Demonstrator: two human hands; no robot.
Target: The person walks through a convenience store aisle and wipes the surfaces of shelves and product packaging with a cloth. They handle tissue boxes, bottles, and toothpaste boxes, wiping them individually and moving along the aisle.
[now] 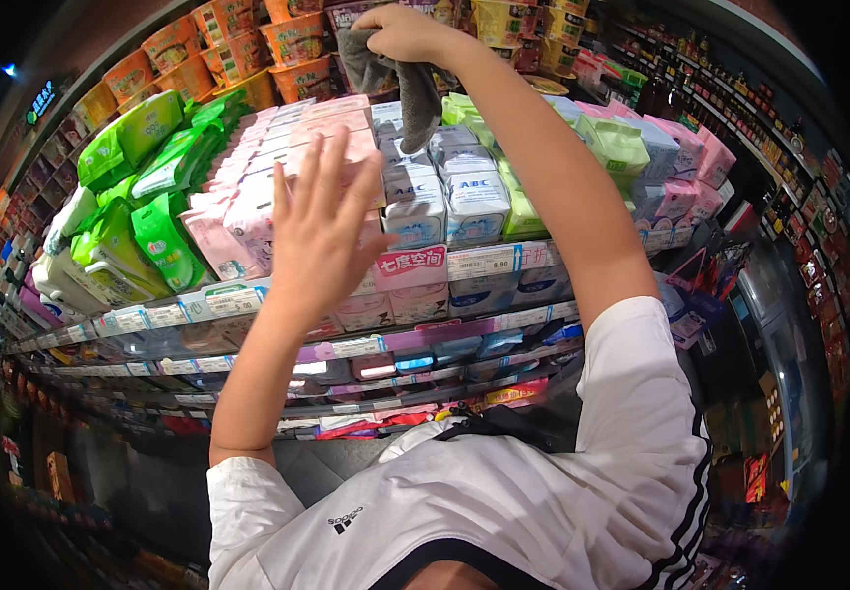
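Note:
My right hand grips a grey cloth, which hangs down over the back of the top shelf in front of stacked instant noodle tubs. My left hand is spread, palm down, above pink packs on the same shelf; whether it touches them I cannot tell. To its right stand white and blue ABC packs in rows. Green packs of wipes lie at the left. Light green packs are partly hidden by my right forearm.
Price labels line the front shelf edge. Lower shelves hold more packs. Orange tubs are stacked at the back left. Bottles fill racks at the far right, and a glass-fronted cabinet stands nearer on that side.

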